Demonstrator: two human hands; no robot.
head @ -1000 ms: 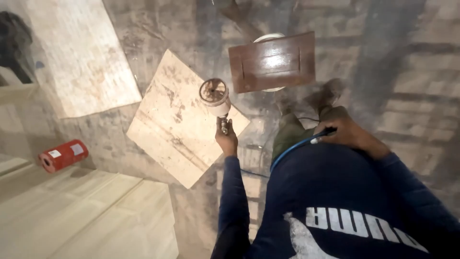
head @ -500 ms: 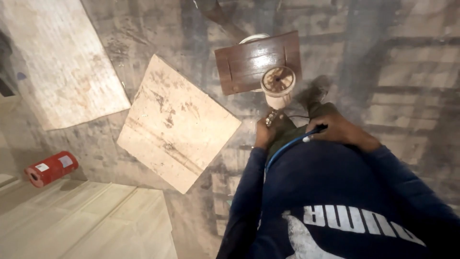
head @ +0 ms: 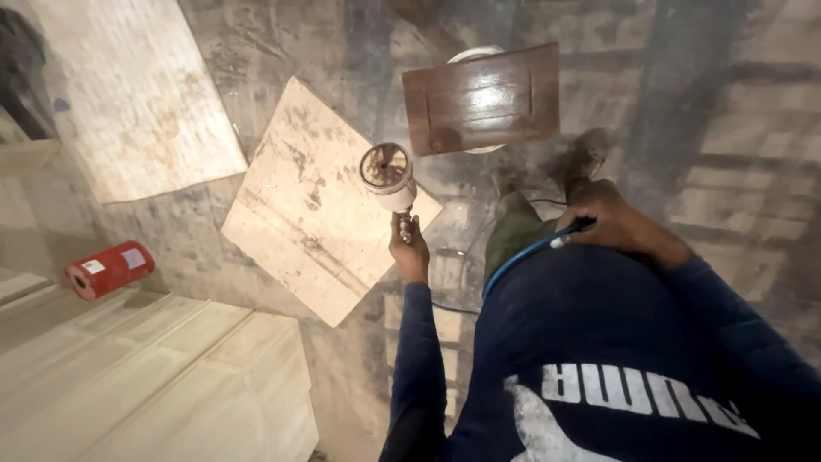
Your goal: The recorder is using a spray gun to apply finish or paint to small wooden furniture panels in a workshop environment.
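Note:
My left hand grips the handle of a spray gun, whose round cup faces up above the edge of a pale plywood sheet on the floor. My right hand is closed around a blue hose that runs down across my dark blue top. A glossy dark brown wooden panel lies flat on a white bucket, up and to the right of the spray gun.
A red cylinder can lies on the dusty concrete floor at the left. Pale wooden cabinet parts fill the lower left. A second light board lies at the upper left. My shoe stands near the brown panel.
My left hand has swung the spray gun from over the brown panel's lower right corner leftward to above the plywood sheet. The right hand keeps its hold on the hose.

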